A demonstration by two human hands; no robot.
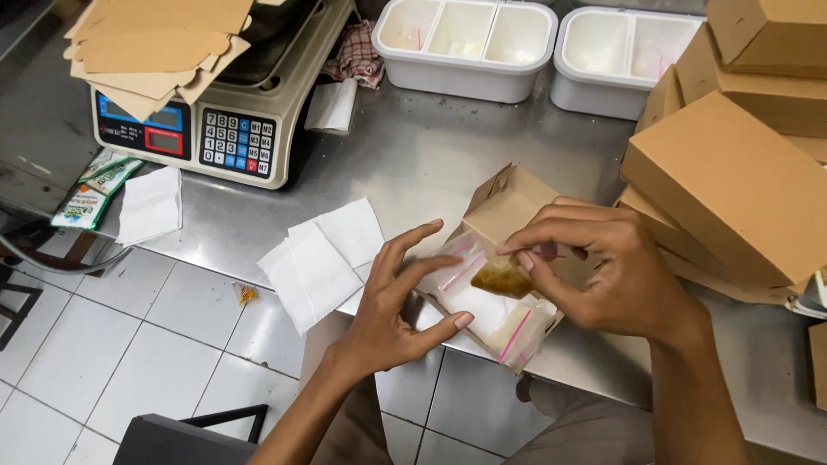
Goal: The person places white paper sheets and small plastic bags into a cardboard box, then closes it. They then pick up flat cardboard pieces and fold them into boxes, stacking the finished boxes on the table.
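An open brown cardboard box [504,207] lies at the near edge of the steel counter [431,155]. In it lie clear plastic sachets [504,323] with pink seals and white contents, and one small sachet of brown sauce [502,279]. My right hand [616,275] pinches the brown sauce sachet with thumb and fingertips above the box. My left hand [396,314] hovers at the box's left side, fingers spread, its thumb touching the plastic sachets. It grips nothing.
White paper napkins [323,258] lie left of the box, another [151,205] further left by green packets [90,194]. A digital scale [228,129] carries flat cardboard blanks [159,39]. Two white divided tubs [469,47] stand at the back. Closed brown boxes [732,181] are stacked at right.
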